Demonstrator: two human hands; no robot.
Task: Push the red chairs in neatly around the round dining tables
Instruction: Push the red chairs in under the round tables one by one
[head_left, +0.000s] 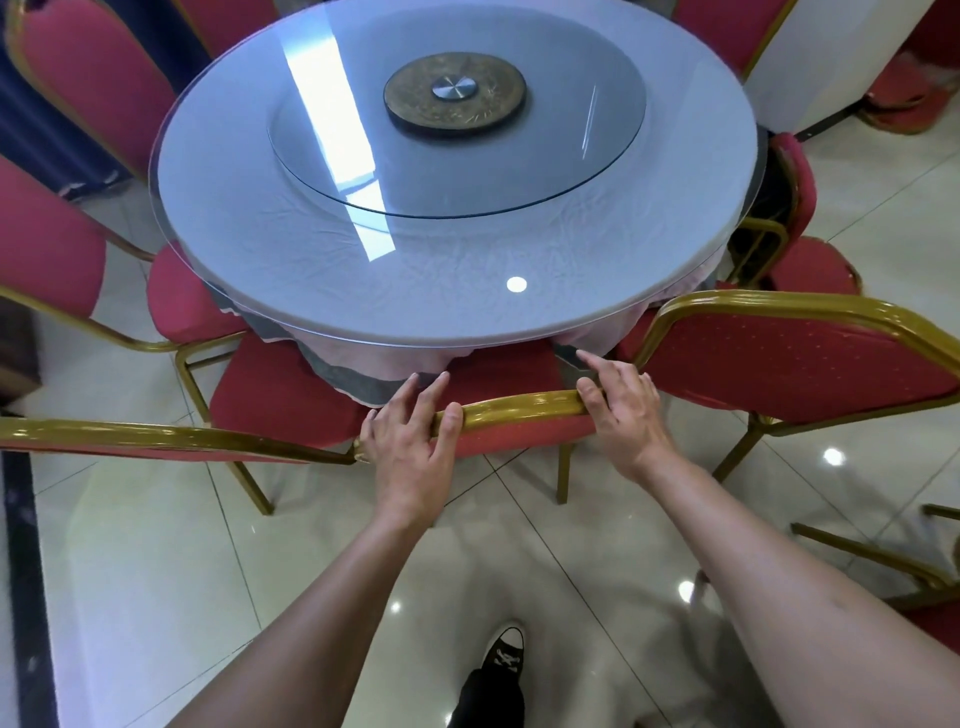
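Gold top rail of the red chair (511, 410): your left hand (410, 441) and right hand (621, 410) rest flat, fingers straight, ungripped; palms could slip, skewing it into the neighbouring chair (795, 358).

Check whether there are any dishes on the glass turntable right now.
No, the glass turntable on the round table carries no dishes; only its round metal hub shows through the glass at its centre.

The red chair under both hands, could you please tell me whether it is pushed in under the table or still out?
Pushed in: the red chair has its seat tucked beneath the round table edge and tablecloth.
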